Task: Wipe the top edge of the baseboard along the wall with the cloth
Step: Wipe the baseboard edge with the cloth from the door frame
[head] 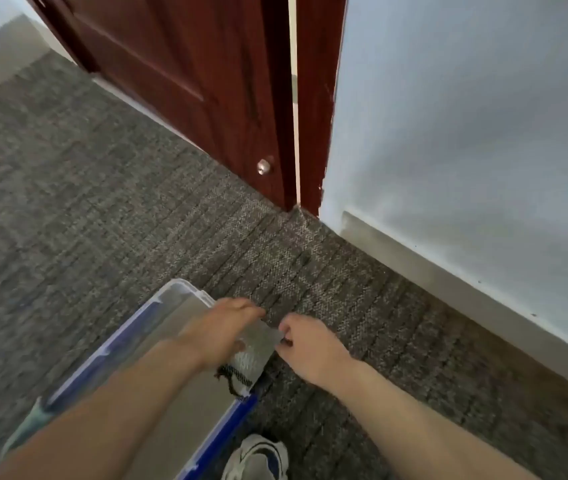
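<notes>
I hold the cloth (257, 353) pinched between left hand (220, 329) and right hand (312, 348) over the bin (185, 286), well apart from the baseboard (448, 284). Held this loosely, it may slip mid-wipe.

Rough grey woven carpet (137, 188), glossy dark red wood door (185, 64), clear plastic bin (175, 292), grey waffle-textured cloth (258, 351)
</notes>
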